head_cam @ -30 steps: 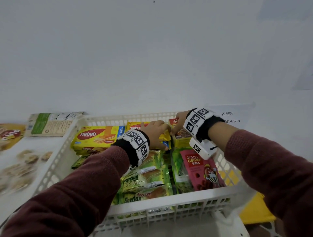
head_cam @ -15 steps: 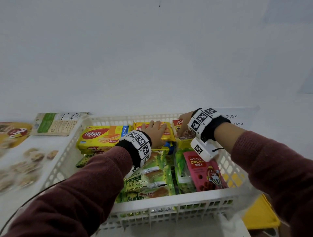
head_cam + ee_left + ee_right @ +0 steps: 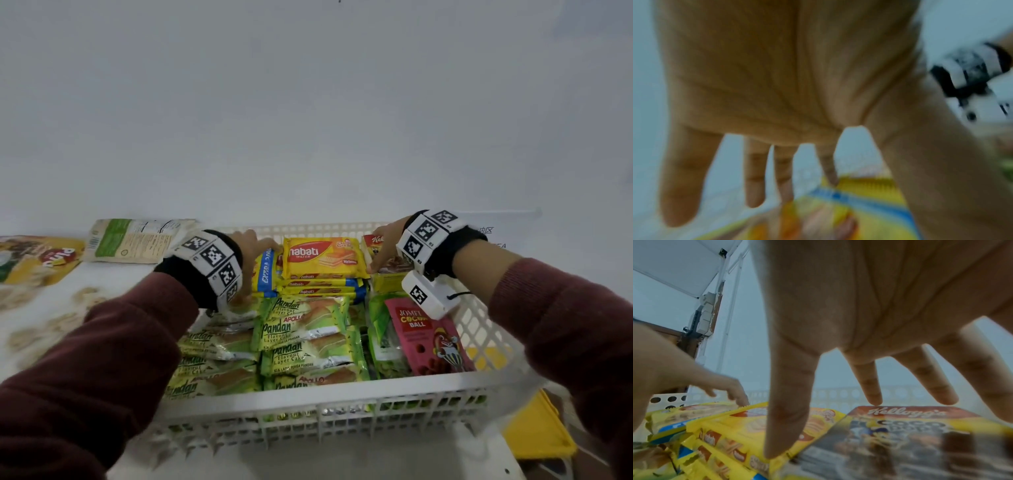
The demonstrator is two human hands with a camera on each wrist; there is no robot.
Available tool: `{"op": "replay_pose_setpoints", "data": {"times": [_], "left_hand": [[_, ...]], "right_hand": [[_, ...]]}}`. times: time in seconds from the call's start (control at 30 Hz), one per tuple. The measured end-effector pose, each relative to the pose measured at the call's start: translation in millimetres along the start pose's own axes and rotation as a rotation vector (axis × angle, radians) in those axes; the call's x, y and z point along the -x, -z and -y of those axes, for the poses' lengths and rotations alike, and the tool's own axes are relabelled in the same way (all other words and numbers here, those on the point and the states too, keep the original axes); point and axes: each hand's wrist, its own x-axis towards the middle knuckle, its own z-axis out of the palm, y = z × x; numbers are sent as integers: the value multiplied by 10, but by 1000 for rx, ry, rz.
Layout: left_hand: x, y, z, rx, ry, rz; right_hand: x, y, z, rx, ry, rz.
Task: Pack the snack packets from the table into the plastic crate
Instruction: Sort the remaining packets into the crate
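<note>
Your left hand [image 3: 255,248], fingers spread and gripping nothing, has shifted from the crate's [image 3: 318,394] 12 o'clock wafer stack [image 3: 322,262] to 10 o'clock, your open right hand [image 3: 385,248] steadying the cereal box [image 3: 906,431], so packing nears completion.

In the crate [image 3: 342,394], wafer packets [image 3: 322,262] lie at the back, cake packets [image 3: 301,335] in front, cereal box [image 3: 390,270] to their right.

We see a white perforated plastic crate [image 3: 342,399], matt, glossy yellow foil wafer packets [image 3: 322,258], shiny green film cake wrappers [image 3: 301,329], and dark red knitted cloth sleeves [image 3: 102,359].
</note>
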Motion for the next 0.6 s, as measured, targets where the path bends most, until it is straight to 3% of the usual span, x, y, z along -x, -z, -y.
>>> {"op": "replay_pose_setpoints", "data": {"times": [0.23, 0.43, 0.53, 0.6], "left_hand": [[-96, -92, 51, 163, -48, -93], [4, -3, -4, 185, -81, -94], [135, 212, -335, 148, -183, -197], [250, 325, -681, 174, -341, -322]], "right_hand": [[-33, -43, 100, -100, -54, 8], [15, -27, 28, -177, -35, 30], [107, 78, -67, -184, -84, 71], [173, 136, -111, -147, -93, 80]]}}
